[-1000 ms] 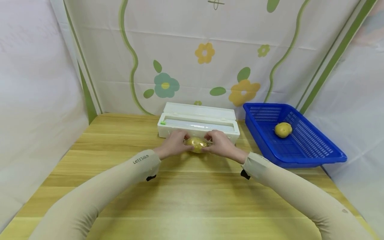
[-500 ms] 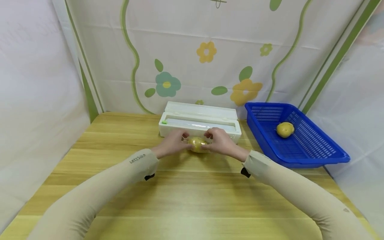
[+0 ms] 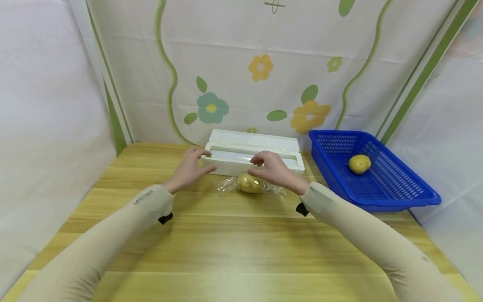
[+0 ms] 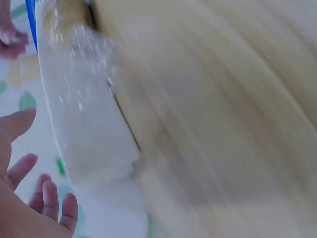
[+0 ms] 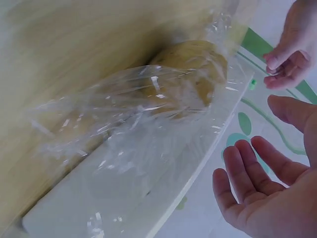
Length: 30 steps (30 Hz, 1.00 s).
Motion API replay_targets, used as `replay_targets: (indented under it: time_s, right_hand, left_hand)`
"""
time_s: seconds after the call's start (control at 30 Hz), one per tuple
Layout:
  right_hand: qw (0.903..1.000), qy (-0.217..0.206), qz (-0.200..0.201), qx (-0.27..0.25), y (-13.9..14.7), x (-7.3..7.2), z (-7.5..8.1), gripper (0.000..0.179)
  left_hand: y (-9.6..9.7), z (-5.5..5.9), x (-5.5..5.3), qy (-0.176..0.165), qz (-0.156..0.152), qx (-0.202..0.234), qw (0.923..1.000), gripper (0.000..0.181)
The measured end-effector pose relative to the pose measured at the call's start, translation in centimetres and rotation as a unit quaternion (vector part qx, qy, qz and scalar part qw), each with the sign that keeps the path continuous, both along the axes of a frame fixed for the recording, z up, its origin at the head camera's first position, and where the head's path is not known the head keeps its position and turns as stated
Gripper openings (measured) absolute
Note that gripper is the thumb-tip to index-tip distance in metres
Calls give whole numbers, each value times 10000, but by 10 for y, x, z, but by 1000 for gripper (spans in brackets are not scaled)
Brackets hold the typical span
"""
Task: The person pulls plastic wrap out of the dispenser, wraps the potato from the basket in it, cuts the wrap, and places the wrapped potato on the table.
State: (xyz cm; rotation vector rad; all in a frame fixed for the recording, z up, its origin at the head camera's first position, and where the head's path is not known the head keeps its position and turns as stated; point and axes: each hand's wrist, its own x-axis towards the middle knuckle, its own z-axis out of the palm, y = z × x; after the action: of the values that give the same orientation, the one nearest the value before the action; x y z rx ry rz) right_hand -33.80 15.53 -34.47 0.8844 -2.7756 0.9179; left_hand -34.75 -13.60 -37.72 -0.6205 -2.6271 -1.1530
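Note:
A potato [image 3: 250, 184] in clear plastic wrap [image 3: 227, 184] lies on the wooden table, in front of a long white cling film box [image 3: 230, 167]. The wrap spreads loose and crumpled on both sides of it. My left hand [image 3: 188, 168] is at the box's left end, fingers spread; whether it touches the box I cannot tell. Above and right of the potato is my right hand [image 3: 274, 168], its fingers relaxed and holding nothing. In the right wrist view the film covers the potato [image 5: 190, 74] and crosses the box's front [image 5: 129, 178].
The box's lid [image 3: 254, 139] is raised, and a pale film roll [image 3: 234, 155] shows inside. To the right stands a blue basket [image 3: 339, 193] with another potato [image 3: 359, 164] in it. A patterned cloth [image 3: 226, 54] hangs behind the table.
Both hands have let go of the wrapped potato. The left hand has moved left to the box's end; the right has lifted slightly. Film ends now lie exposed beside the potato.

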Motion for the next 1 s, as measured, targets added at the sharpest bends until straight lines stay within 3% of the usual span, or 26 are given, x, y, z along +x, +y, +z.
replay_targets:
  time_s: [0.17,0.33,0.43,0.63,1.0]
  right_hand:
    - [9996,179,205,-3,-14,-6,3,29]
    - [9984,297,472,-88,-32,-20,10,22]
    - [9985,162,488,-190,-43,-27,15,18]
    - [9978,-289,337,-494,-62,-40,19,14]
    - [9946,-639,205,-795,-94,-60,10,16]
  left_hand:
    - [-22,-4,-14,-319,228,24,9992,63]
    - [-29,-4,-28,-673,82,-172,9976,71]
    - [-26,-6,-37,-838,-95,-138,9963,72]
    - [-14,-15,-55,-1010,-316,203,9942,62]
    - [-21,-24,-67,-1172,-533,672,9894,41]
